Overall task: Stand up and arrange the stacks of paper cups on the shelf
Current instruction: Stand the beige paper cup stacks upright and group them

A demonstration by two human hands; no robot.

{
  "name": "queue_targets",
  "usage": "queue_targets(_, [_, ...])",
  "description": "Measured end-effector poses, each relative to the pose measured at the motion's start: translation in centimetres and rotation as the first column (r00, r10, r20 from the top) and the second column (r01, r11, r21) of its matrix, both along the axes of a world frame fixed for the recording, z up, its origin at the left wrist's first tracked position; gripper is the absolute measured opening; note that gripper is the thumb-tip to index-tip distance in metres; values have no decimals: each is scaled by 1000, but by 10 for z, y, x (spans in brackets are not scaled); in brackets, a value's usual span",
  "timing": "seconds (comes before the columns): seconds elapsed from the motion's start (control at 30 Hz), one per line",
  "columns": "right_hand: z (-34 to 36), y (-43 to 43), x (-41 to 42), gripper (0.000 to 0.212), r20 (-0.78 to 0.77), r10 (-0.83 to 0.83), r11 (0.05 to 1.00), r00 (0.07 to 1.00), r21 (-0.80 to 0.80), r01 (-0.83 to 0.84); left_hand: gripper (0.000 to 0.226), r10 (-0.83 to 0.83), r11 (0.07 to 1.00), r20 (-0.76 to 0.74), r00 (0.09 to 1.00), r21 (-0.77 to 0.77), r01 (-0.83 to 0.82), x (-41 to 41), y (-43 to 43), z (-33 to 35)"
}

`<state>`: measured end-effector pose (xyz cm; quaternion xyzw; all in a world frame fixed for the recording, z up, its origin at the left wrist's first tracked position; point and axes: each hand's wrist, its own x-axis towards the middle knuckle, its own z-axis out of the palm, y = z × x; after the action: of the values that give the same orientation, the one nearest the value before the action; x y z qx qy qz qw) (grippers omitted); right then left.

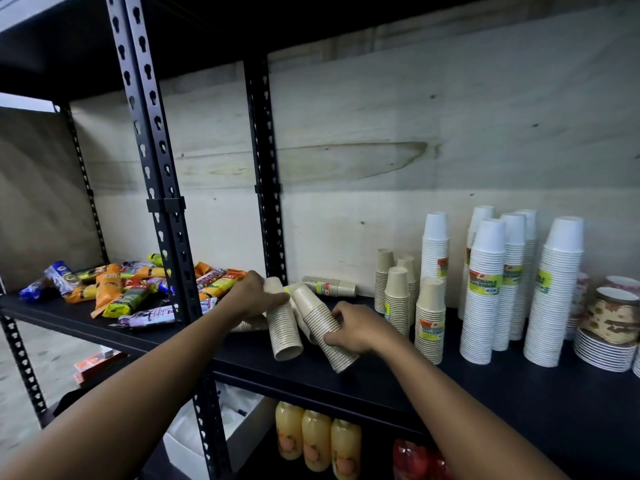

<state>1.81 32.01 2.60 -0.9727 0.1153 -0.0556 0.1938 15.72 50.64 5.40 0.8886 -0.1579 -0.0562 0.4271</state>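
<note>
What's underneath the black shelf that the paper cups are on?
Three yellow juice bottles stand below the shelf, with red packages beside them and a white box further left. The board hides whatever lies behind them.

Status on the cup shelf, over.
Left hand grips left brown stack, right hand grips right brown stack, both tilted. Another stack lies behind. Upright stacks stand right.
</note>
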Motion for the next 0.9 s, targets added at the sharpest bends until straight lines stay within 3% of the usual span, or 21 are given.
queue_targets(0.33, [-15,-31,-38,56,294,-159,970,943,223,94,73,-35,974,216,976,-210,81,1,-68,0])
queue_targets(0.53, [-36,-50,-52,56,368,-260,941,893,305,148,54,-35,941,355,934,-303,151,0,-118,-7])
queue_targets(0.7, [-57,-56,-54,56,404,-298,929,865,332,165,65,-130,917,361,923,-310,251,2,-149,-25])
queue_targets(0.9, [-75,-54,-53,61,403,-318,930,858,311,199,54,-294,889,377,878,-229,396,2,-158,-54])
